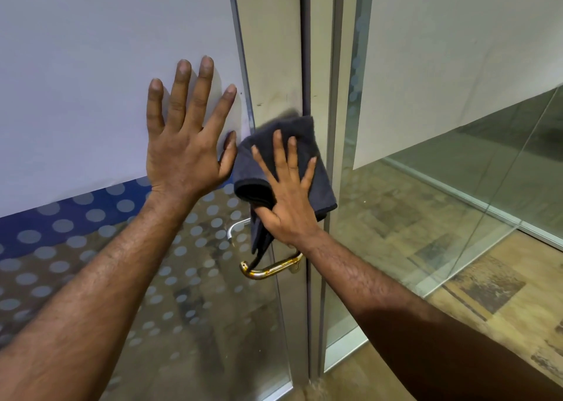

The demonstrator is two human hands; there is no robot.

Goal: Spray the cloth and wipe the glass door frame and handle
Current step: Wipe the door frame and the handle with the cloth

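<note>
Head view, looking fwd and down at a glass door. Our left hand (182, 144) lies flat on the frosted film (91, 65) of the door glass (182, 294), fingers straight and spread, holding nothing. Our right hand (286, 199) presses a folded dark cloth (307, 132) against the pale door frame (274, 50). Its four fingers are straight and apart on top of the cloth. The thumb tip goes out of sight at the fold, so we cannot tell if it pinches. The cloth sits on the frame just above the brass handle (274, 268), and a loose tail hangs down to touch that handle. The cloth's top edge is blurred.

Our judgement: we are mid-wipe on the frame, and the handle is not yet done.

What could go wrong:
- The cloth is held mostly by flat pressure, so easing off could let it slide and drop.
- The hanging tail could snag on the handle during a downward stroke.
- The bare left palm may leave prints on the film.
- Leaning hard on both hands may swing the door (we can't tell if it's latched).

Count:
- Hands: 2.
- Cloth: 1.
- Handles: 2, one brass on our side and one silver handle (236, 227) seen thru the glass.
- Spray bottle: none in view.
</note>
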